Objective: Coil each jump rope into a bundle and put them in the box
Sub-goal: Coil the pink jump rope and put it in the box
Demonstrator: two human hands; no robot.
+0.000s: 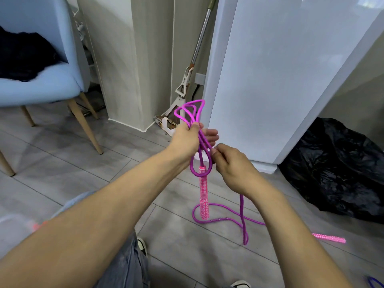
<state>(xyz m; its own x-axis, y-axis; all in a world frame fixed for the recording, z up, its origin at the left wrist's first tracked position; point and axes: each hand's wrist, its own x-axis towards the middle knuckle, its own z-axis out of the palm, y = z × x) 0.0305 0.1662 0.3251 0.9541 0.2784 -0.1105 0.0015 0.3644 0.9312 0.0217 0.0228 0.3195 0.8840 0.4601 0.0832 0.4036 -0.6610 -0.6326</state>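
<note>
1. the floor [62, 154], grey tiles, filled most of the frame. no box was visible anywhere in the picture, so i judged that the putting-away step was not yet begun for this rope.
2. at the right edge of the frame lay a black plastic bag [336, 167], and at the upper left stood a light blue chair [41, 84]. both were well apart from the work.
3. the purple jump rope [199, 142] was in the centre of the frame. only a few loops were gathered; they stood up above the hands. a long part of the rope lay loose on the floor at the lower centre, so i think the coiling was about half done or less.
4. the left hand [187, 138] had its fingers curled around the gathered loops and held them together.
5. the right hand [232, 165], just below and right of the left one, pinched a strand of the rope between thumb and fingers, it seemed to feed the next loop.
6. one pink handle [203, 194] hung down under the hands. the other pink handle [329, 238] lay on the floor at the lower right, not yet pulled in.
7. a bit of a blue rope [374, 284] showed at the lower right corner, seemingly still waiting.
</note>
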